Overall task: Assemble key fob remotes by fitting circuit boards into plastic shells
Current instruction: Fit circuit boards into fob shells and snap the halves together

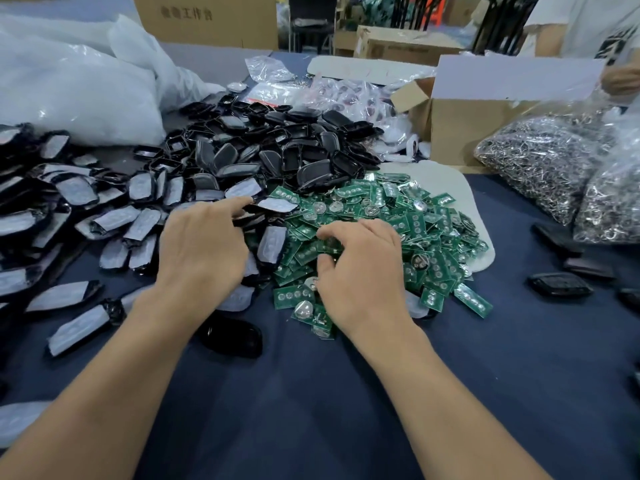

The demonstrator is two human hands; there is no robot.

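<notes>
A heap of green circuit boards [408,230] lies at the centre right of the dark blue table [311,410]. My right hand [360,268] rests on the heap with fingers curled, pinching at a board; the board itself is mostly hidden under the fingers. My left hand [201,244] reaches forward, its index finger and thumb touching a black shell with grey film [273,205] at the edge of the shell pile. Film-covered shell halves [76,199] spread to the left, bare black shell halves [270,147] pile up behind. One glossy black shell [232,336] lies under my left wrist.
White plastic bags [69,88] sit at the back left. A cardboard box [485,109] and bags of metal key rings [547,161] stand at the right. Several black remotes [559,284] lie at the right edge. Another person [599,32] stands at the far right.
</notes>
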